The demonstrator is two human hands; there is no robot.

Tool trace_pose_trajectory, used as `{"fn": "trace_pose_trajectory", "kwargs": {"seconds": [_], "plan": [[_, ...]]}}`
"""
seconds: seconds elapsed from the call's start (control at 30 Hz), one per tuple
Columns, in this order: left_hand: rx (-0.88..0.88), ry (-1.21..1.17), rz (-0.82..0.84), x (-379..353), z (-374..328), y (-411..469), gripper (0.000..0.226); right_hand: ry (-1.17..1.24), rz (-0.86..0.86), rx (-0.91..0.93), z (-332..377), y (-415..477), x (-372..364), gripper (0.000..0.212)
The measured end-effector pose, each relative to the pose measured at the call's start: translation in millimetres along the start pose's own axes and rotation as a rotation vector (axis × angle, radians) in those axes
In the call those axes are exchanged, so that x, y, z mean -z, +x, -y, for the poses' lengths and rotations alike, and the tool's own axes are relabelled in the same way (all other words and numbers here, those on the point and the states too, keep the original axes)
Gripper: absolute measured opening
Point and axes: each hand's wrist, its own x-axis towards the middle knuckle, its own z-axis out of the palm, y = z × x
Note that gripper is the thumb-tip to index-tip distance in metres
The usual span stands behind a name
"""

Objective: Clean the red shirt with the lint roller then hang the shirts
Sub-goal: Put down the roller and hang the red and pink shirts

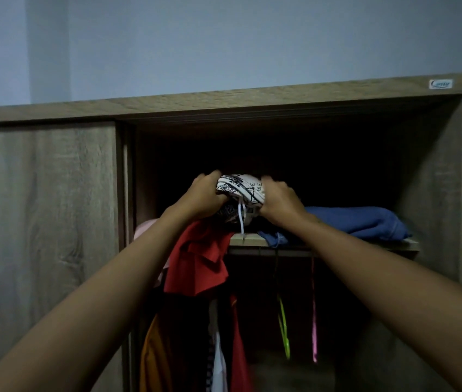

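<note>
Both my arms reach up to the top shelf [252, 238] of an open wardrobe. My left hand [201, 193] and my right hand [279, 198] grip a bundled white garment with a black pattern [241, 186] from either side, at the shelf's front. A white string hangs from the bundle. Under it the red shirt [195, 264] spills off the shelf edge and droops in front of the hanging space. No lint roller is in view.
A folded blue garment [362, 222] lies on the shelf to the right. Below the shelf hang several clothes, with an orange one [154, 360] at the left. A green hanger [284, 326] and a pink hanger [314, 321] hang bare. The wooden sliding door [43, 222] covers the left half.
</note>
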Motion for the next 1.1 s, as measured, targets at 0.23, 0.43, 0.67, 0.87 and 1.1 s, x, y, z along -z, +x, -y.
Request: {"fn": "trace_pose_trajectory", "kwargs": {"seconds": [0.23, 0.43, 0.67, 0.87, 1.1], "plan": [[0.007, -0.069, -0.056, -13, -33, -5, 0.058, -0.009, -0.166, 0.031, -16, 3, 29, 0.034], [-0.067, -0.172, -0.114, -36, -80, 10, 0.090, -0.102, -0.310, 0.045, -53, 1, 64, 0.038], [-0.158, -0.094, -0.147, -90, -140, 39, 0.072, -0.259, -0.295, -0.077, -116, -7, 97, 0.039], [-0.175, 0.001, 0.069, -116, -143, 46, 0.047, -0.275, 0.021, -0.231, -148, -25, 89, 0.042], [-0.146, -0.101, 0.204, -102, -122, 33, 0.038, -0.133, 0.293, -0.290, -141, -18, 114, 0.096]]}}
